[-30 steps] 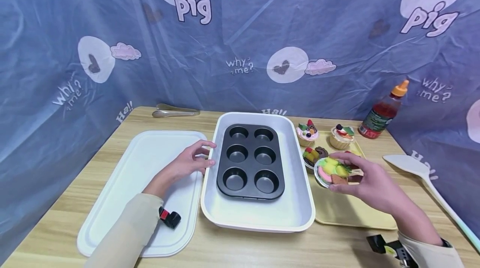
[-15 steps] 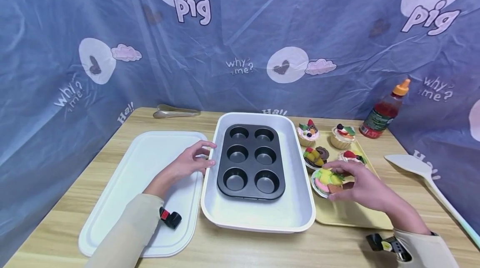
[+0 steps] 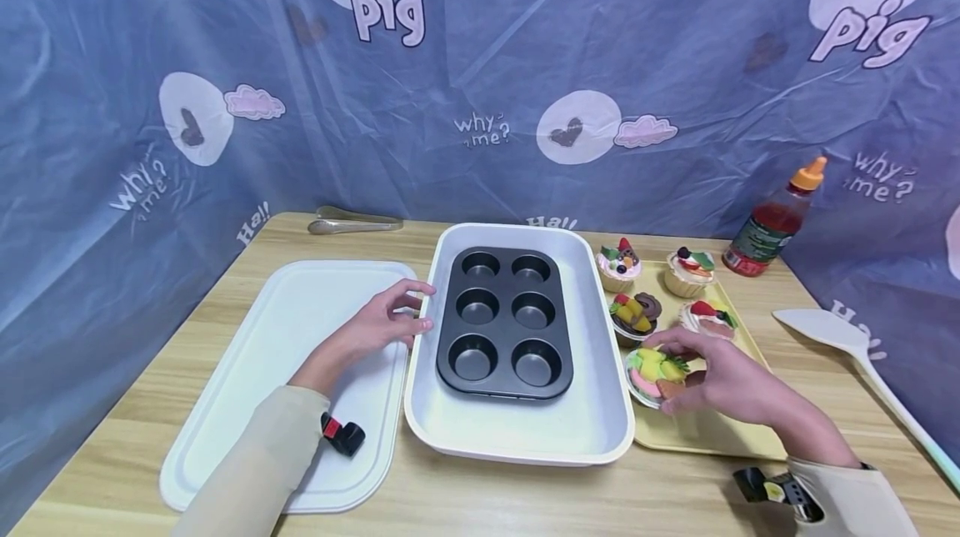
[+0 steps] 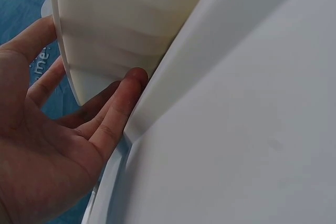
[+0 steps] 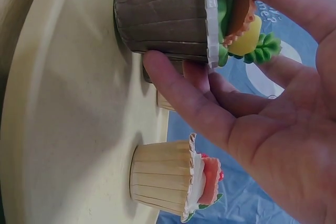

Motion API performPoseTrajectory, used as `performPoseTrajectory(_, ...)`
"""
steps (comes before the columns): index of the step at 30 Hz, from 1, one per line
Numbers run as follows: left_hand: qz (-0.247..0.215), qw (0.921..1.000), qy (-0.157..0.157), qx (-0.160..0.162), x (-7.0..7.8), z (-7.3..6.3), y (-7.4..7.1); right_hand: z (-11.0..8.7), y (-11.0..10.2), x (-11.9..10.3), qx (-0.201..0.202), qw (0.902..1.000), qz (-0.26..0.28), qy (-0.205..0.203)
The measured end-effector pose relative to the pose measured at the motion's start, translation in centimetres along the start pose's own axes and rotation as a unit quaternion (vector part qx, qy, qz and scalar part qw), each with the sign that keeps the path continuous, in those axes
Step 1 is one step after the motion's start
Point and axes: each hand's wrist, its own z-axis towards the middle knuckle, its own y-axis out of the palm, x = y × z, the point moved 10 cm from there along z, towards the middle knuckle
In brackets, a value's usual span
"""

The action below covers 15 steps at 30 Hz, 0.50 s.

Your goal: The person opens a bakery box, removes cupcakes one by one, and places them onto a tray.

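A white rectangular baking dish [image 3: 517,441] holds a dark muffin tin [image 3: 506,320] with round cups. My left hand [image 3: 378,320] rests against the dish's left rim; in the left wrist view some of its fingers [image 4: 113,111] touch the outer wall below the rim. My right hand [image 3: 720,374] holds a cupcake [image 3: 648,378] with pineapple and pink topping by its side. In the right wrist view this cupcake's brown paper case [image 5: 163,17] stands at the surface of the yellow tray [image 3: 697,433]. A cupcake with a chocolate swirl [image 3: 633,316] is just behind it.
Further cupcakes, one pink [image 3: 618,266], one cream-topped [image 3: 688,272] and one with a strawberry [image 3: 705,318], stand around the yellow tray. A white tray [image 3: 300,320] lies left, metal tongs [image 3: 354,222] behind. A sauce bottle [image 3: 772,224] and a white spoon [image 3: 847,337] are at right.
My right hand has lowered the pineapple cupcake slightly to the left and down to the yellow tray, uncovering the strawberry cupcake behind. The left hand stays at the dish's rim.
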Motion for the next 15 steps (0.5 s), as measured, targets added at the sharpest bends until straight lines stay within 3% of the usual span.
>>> performPoseTrajectory(15, -0.007, 0.9999, 0.007, -0.008, 0.13, -0.1, 0.07, 0.02, 0.39, 0.51, -0.02, 0.9997, 0.012, 0.0)
